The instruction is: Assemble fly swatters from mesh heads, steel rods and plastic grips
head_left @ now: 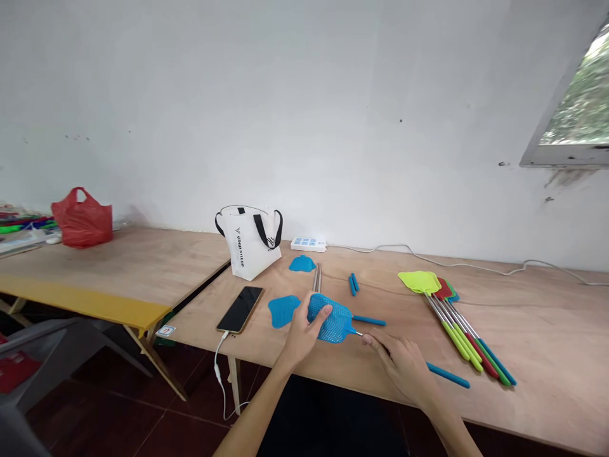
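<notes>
My left hand (307, 327) pinches the mesh head of a blue fly swatter (335, 320) with the thumb on top. My right hand (402, 368) is closed around the swatter's thin metal shaft just below the head, and a blue handle (450, 376) sticks out past that hand. Under and beside the held head lie another blue swatter head (283, 311) and a blue handle (370, 321); the part between them is hidden. Farther back are a blue swatter head (302, 263), metal rods (317, 278) and short blue handle grips (353, 284).
Several finished-looking swatters (457, 324) in yellow-green, red, green and blue lie fanned at right. A charging phone (241, 309), a white bag (250, 244) and a power strip (308, 244) are on the wooden table (547, 330). A red plastic bag (83, 219) sits on the left table.
</notes>
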Tool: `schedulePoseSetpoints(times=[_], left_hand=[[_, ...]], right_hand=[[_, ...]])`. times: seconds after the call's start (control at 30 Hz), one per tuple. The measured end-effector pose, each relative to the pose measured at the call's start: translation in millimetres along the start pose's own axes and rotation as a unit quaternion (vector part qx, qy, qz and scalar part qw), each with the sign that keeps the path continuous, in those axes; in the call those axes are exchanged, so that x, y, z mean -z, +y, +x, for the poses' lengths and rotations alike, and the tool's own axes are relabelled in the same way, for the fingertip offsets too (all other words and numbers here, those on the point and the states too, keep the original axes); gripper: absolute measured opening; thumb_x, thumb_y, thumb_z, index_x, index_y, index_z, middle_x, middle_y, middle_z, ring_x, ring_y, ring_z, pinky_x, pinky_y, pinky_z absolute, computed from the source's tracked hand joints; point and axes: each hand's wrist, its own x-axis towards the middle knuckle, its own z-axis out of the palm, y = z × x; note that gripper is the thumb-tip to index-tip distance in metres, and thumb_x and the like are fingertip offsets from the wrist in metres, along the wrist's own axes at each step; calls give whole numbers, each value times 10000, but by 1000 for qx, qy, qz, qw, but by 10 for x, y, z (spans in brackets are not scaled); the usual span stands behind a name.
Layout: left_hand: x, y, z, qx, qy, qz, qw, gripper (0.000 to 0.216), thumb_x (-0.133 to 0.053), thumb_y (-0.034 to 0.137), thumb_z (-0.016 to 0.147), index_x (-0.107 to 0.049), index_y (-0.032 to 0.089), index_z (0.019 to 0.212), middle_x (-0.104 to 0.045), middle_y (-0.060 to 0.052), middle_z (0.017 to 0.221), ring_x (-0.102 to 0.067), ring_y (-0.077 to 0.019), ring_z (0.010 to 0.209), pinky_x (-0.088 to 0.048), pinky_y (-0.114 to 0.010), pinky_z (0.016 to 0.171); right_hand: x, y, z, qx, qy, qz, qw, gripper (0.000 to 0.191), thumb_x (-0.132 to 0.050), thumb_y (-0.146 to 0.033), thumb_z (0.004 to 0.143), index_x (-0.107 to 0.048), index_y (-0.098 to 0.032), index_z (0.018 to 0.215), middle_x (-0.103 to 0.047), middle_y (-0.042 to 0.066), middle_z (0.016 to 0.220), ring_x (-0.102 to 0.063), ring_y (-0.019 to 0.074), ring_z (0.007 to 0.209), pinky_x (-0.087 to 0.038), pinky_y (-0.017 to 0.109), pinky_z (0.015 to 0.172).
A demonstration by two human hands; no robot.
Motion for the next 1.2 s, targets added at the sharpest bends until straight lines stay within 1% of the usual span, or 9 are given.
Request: schedulePoseSetpoints(times=[0.1, 0.27, 0.47, 0.6, 0.67, 0.8, 0.97, 1.1, 1.2], left_hand=[[-8, 11, 44, 38, -5, -35, 999, 344, -641, 524, 906, -507, 217, 829, -513, 20, 757, -512, -160, 719, -425, -269, 694], [-42, -59, 58, 68, 4, -58, 996, 381, -669, 559, 862, -505, 218, 824, -514, 11, 774, -517, -169, 743, -435, -285, 730], [-24, -220, -23, -22, 30, -44, 998, 413, -647, 561, 896, -462, 214, 773, -449, 37, 697, -470, -138, 662, -416, -261, 663], [29, -362, -127, -128, -2, 26, 991, 318, -604, 509, 949, -570, 200, 885, -612, -30, 835, -575, -176, 792, -453, -295, 751], [26, -373, -149, -140, -10, 45, 989, 296, -600, 499, 953, -586, 203, 959, -640, -49, 895, -595, -190, 833, -458, -301, 762], [-36, -251, -82, -43, 19, 34, 998, 311, -579, 523, 954, -548, 213, 955, -557, 1, 796, -552, -170, 755, -447, -282, 723], [-17, -126, 71, 45, -14, -24, 999, 329, -625, 529, 901, -534, 214, 884, -554, 4, 819, -553, -175, 796, -455, -280, 763], [167, -154, 150, 79, -2, -14, 997, 350, -667, 540, 845, -552, 209, 834, -573, 1, 793, -557, -183, 774, -455, -281, 737], [408, -234, 210, 106, 21, 18, 994, 375, -639, 573, 847, -582, 206, 900, -632, -28, 883, -604, -214, 857, -480, -303, 783]], right_hand=[[-8, 71, -6, 59, 13, -49, 997, 550, -245, -526, 1071, -729, -273, 1005, -791, 55, 976, -740, 236, 855, -440, 291, 661], [-34, 14, 2, 92, 32, -127, 987, 482, -277, -381, 1086, -683, -240, 867, -753, 41, 791, -693, 181, 658, -284, 281, 540], [0, -77, -9, 96, 23, -59, 993, 381, -311, -274, 1059, -607, -234, 821, -698, 13, 685, -660, 173, 625, -261, 275, 563], [15, -86, -11, 70, -30, 26, 997, 360, -333, -289, 1060, -587, -238, 811, -684, -7, 680, -647, 167, 635, -322, 251, 599], [4, -89, -9, 64, -40, 47, 996, 365, -339, -310, 1065, -594, -241, 814, -682, -11, 681, -648, 166, 632, -339, 247, 606], [-38, -64, -3, 74, 14, -1, 997, 417, -328, -354, 1072, -648, -233, 832, -722, 26, 721, -687, 189, 670, -335, 259, 589], [-143, -44, 18, 101, 60, -66, 991, 497, -291, -398, 1089, -721, -235, 900, -776, 57, 857, -716, 188, 734, -365, 260, 586], [-238, -19, 46, 64, 46, -74, 994, 418, -335, -459, 1074, -715, -286, 1074, -778, 34, 1026, -723, 210, 907, -442, 273, 646], [-245, 122, 56, 27, 22, -81, 996, 306, -422, -442, 1046, -679, -312, 1150, -756, 22, 1099, -698, 240, 1005, -492, 329, 763]])
